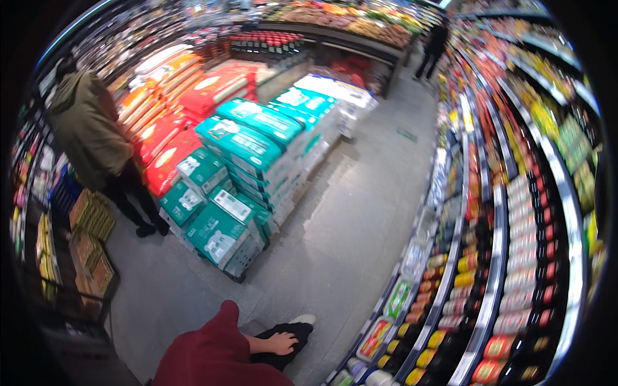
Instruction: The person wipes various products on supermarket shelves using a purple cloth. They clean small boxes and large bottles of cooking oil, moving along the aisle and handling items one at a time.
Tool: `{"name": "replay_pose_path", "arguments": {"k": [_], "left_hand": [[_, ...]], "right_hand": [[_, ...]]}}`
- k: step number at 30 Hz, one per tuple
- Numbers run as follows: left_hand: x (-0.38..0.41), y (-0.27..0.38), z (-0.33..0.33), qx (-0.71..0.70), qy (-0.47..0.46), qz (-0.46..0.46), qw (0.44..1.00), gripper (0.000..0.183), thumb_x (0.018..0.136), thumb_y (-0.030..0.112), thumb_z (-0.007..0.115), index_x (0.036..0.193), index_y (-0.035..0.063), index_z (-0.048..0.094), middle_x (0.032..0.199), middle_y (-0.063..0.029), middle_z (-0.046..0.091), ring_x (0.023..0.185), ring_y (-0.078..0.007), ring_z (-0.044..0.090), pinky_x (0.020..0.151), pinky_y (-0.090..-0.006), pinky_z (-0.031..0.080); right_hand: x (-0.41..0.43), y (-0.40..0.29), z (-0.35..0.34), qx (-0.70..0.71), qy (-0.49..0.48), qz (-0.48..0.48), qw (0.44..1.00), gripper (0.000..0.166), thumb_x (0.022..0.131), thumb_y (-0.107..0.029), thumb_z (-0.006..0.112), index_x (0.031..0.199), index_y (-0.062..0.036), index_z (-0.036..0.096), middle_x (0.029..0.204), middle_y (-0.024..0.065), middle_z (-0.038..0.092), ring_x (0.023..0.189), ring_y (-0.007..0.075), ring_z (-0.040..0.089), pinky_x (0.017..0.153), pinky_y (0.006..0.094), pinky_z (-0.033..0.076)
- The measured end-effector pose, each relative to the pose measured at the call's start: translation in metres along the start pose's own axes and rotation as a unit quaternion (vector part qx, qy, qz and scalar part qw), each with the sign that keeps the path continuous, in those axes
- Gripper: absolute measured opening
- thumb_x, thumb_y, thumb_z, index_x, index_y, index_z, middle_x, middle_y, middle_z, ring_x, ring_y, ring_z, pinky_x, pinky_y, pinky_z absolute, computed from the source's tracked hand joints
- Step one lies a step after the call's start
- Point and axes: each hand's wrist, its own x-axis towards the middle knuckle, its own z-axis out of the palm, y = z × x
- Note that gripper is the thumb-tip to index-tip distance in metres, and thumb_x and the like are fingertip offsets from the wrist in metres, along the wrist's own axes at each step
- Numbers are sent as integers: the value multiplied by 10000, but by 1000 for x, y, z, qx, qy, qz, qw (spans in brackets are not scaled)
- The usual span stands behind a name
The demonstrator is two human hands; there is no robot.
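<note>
My left hand (pixel 284 343) is low in the picture, held in front of a black trouser leg (pixel 275 358) with its fingers a little apart. It holds nothing that I can see; whether it touches the cloth I cannot tell. A maroon sleeve (pixel 217 337) covers the upper arm, and a pale shoe (pixel 305 319) shows past the leg. My right hand is out of view. Before me stands a low stack of teal packs (pixel 215 234) with a white bear printed on them. More teal packs (pixel 256 120) are piled higher behind.
Shelves of bottles (pixel 519 270) curve along the right. Red sacks (pixel 166 164) and orange sacks (pixel 178 72) lie beyond the packs. A person in an olive jacket (pixel 87 120) stands left, near stacked trays (pixel 91 214). Another person (pixel 434 46) is farther down the grey aisle floor (pixel 367 178).
</note>
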Motion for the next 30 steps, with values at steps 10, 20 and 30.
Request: {"name": "replay_pose_path", "arguments": {"k": [10, 20, 30], "left_hand": [[-40, -125, -130, -244, 121, -329, 904, 498, 846, 395, 565, 1179, 44, 684, 1227, -229, 648, 1129, -409, 622, 933, -507, 507], [24, -99, -146, -301, 45, -342, 889, 539, 824, 460, 609, 1119, 23, 719, 1219, -209, 673, 1146, -391, 624, 945, -469, 493], [181, -112, -352, -292, 99, -178, 934, 441, 895, 386, 584, 1120, 26, 703, 1020, -168, 728, 952, -321, 686, 848, -446, 511]], "right_hand": [[99, -195, 58, -307, -99, -234, 917, 395, 851, -138, 620, 1178, 84, 607, 1094, 250, 685, 993, 408, 644, 855, 444, 496], [189, -320, 132, -324, -134, -154, 924, 482, 812, -188, 633, 1228, 54, 597, 1158, 243, 668, 1085, 372, 631, 938, 420, 486], [284, -410, 178, -463, -270, 22, 844, 589, 765, -278, 631, 1261, 38, 594, 1224, 257, 646, 1157, 382, 615, 971, 399, 491]]}}
